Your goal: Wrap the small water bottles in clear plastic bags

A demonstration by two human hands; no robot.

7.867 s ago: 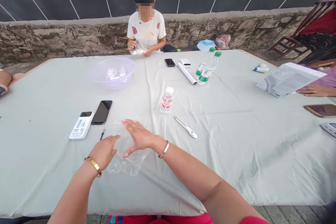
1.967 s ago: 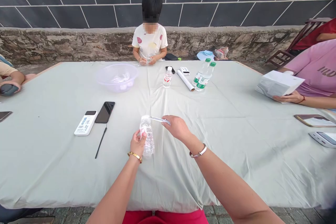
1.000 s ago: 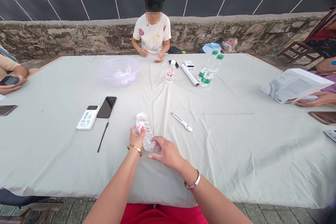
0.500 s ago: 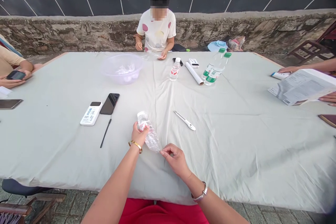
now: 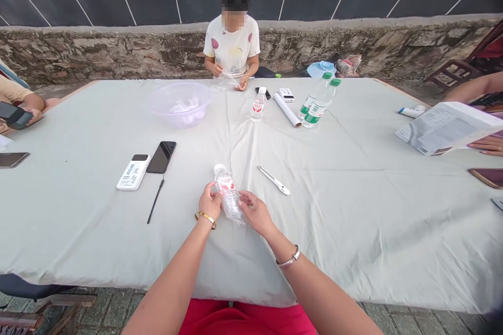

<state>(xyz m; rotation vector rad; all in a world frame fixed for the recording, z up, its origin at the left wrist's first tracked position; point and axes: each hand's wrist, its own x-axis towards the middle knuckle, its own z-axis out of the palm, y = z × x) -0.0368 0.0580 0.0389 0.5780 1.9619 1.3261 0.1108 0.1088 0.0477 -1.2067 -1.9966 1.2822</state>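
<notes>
A small clear plastic bottle (image 5: 228, 188) with a white cap and red-and-white label lies tilted at the table's near middle, its cap pointing away from me. Crinkled clear film (image 5: 236, 215) covers its lower part and bunches at the near end. My left hand (image 5: 211, 201) grips the bottle's left side, thumb on top. Against the right side, my right hand (image 5: 254, 210) is closed on the wrapped bottle with curled fingers; its far fingertips are partly hidden. A white utility knife (image 5: 274, 180) lies to the right of my hands.
Left are a white power bank (image 5: 133, 172) and a black phone (image 5: 162, 157) with a strap. Farther off stand a purple basin (image 5: 157, 107), another small bottle (image 5: 258, 104), a white roll (image 5: 286, 110) and green-capped bottles (image 5: 317, 107). People sit around the cloth-covered table (image 5: 353, 209).
My right hand has let go of the film's near tip and moved up to the bottle's right side. The bottle has shifted slightly right. The person opposite has raised some clear film.
</notes>
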